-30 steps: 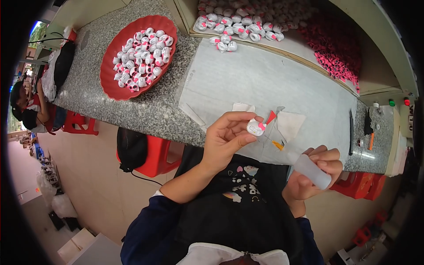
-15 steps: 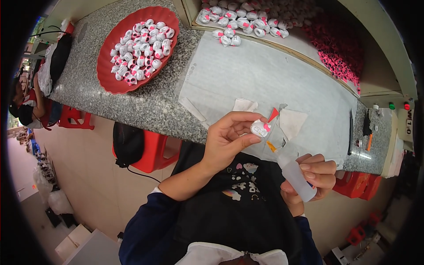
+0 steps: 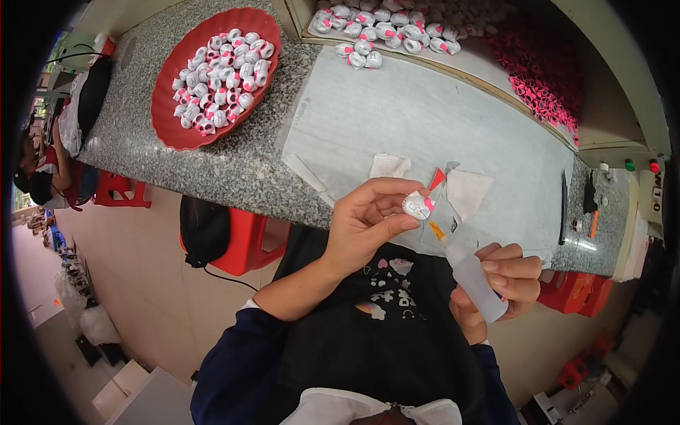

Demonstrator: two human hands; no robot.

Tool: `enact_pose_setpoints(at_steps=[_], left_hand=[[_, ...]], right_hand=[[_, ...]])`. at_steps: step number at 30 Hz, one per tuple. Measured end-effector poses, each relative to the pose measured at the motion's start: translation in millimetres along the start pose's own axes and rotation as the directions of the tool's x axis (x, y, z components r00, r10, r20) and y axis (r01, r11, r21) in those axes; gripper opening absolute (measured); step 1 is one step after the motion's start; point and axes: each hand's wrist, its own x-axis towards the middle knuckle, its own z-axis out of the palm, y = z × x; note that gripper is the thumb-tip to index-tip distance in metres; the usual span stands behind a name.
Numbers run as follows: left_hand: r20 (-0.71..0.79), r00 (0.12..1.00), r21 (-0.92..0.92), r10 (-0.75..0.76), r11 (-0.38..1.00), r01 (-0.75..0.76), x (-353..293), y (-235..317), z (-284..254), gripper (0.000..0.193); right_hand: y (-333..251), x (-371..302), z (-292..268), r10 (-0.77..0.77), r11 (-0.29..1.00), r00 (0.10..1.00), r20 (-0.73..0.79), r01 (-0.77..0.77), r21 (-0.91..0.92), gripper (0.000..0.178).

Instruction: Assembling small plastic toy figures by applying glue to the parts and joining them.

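Between the thumb and fingers of my left hand [image 3: 366, 221] is a small white figurine head [image 3: 416, 205] with a pink bow-like part. My right hand [image 3: 501, 280] is closed round a translucent white squeeze bottle [image 3: 476, 285], held tilted. Its narrow orange nozzle [image 3: 437, 230] points up toward the underside of the head, with a small gap between them. Both hands are over the near edge of the paper-covered bench [image 3: 368, 106]. Cloth or paper scraps [image 3: 469, 195] and a small red piece [image 3: 436, 178] lie just beyond them.
A red scalloped bowl [image 3: 166, 106] at the left holds many similar white heads. More white heads [image 3: 386, 30] and a heap of small pink parts [image 3: 538, 99] sit on the shelf at the back. Red stools [image 3: 251, 248] stand below the bench. Another person [image 3: 46, 166] sits at the far left.
The white head has turned slightly in my left fingers. The bottle has barely moved, its nozzle staying just below the head. The whole view has shifted a little.
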Motion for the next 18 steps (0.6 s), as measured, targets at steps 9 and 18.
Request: enact_pose_setpoints(at_steps=[9,18], left_hand=[[0.116,0.957,0.359,0.266,0.887,-0.290,2.9,-2.8,-3.9,0.031],[0.141,0.952,0.376,0.273,0.874,-0.307,8.1,-2.9,-4.1,0.032]], right_hand=[[0.8,0.6,2.4,-0.002,1.000,1.000,0.002,0.002,-0.006,0.040],[2.2,6.3,-9.2,0.038,0.996,0.998,0.057,-0.033,-0.079,0.041]])
